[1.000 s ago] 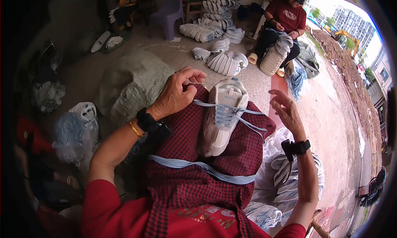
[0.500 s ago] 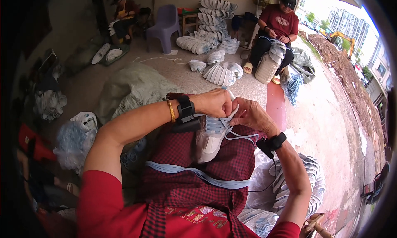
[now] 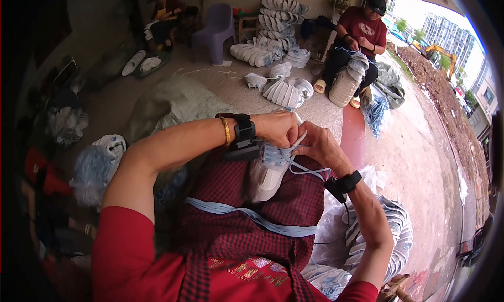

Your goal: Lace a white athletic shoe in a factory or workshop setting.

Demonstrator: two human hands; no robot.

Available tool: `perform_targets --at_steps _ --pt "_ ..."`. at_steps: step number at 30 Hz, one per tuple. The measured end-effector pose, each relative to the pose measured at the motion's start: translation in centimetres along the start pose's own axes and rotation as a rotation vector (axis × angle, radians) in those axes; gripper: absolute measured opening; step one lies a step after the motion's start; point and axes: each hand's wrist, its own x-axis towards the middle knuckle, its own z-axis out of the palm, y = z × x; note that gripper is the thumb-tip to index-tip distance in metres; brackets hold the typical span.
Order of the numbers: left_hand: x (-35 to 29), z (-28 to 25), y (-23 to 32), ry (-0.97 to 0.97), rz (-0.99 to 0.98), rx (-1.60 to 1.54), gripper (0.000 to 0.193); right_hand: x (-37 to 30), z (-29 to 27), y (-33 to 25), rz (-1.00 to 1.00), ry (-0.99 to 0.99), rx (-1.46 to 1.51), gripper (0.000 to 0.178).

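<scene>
The white shoe [image 3: 269,172] lies on the person's lap, on the red checked cloth [image 3: 252,218] that covers it, toe end toward the body. The left hand [image 3: 278,129] is closed over the top of the shoe, fingers curled and pressed together on the pale blue lace [image 3: 302,168]. The right hand [image 3: 320,144] meets it from the other side, fingers bent and seemingly pinching the same lace, though the exact grip is hidden behind the left knuckles.

Risks, as I judge them: the lace ends hang slack toward the right wrist and could catch on the black wrist strap [image 3: 344,184]; the shoe only rests on the cloth, so a hard pull could tip it toward the lap's outer edge. A loose blue band [image 3: 247,215] crosses the lap and might tangle with the lace.

No labels or signs are readable. A clear bag of white shoes [image 3: 378,234] sits by the right elbow; stacked white shoes [image 3: 283,13] stand against the far wall.
</scene>
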Motion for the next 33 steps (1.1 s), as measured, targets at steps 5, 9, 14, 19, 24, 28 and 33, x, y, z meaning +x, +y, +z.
perform_targets --at_steps 5,9,14,19,24,28,33 --pt "-1.8 -1.7 0.0 0.183 0.006 0.118 0.01 -0.8 0.9 2.0 0.0 -0.023 0.368 0.031" --pt "-9.7 -8.3 -4.0 0.358 -0.227 0.233 0.01 -0.9 0.2 0.8 0.152 -0.033 0.427 0.032" --pt "-20.6 -11.2 -9.2 0.562 -0.54 0.161 0.015 -3.3 -2.7 2.5 0.251 0.173 0.545 0.024" --pt "-23.7 -8.2 -13.4 0.64 -0.709 0.122 0.015 -4.9 -3.9 2.4 0.287 0.184 0.49 0.022" --pt "-20.0 -2.5 -13.2 0.674 -0.624 0.169 0.028 -4.3 -2.4 0.5 0.149 0.178 -0.012 0.034" --pt "-13.6 0.5 -7.0 0.7 -0.263 -0.017 0.034 -2.7 0.3 -1.7 -0.025 0.11 -0.202 0.031" --pt "-9.5 2.3 -3.1 0.581 -0.034 -0.228 0.029 -1.7 1.2 -1.5 -0.01 0.144 -0.241 0.021"
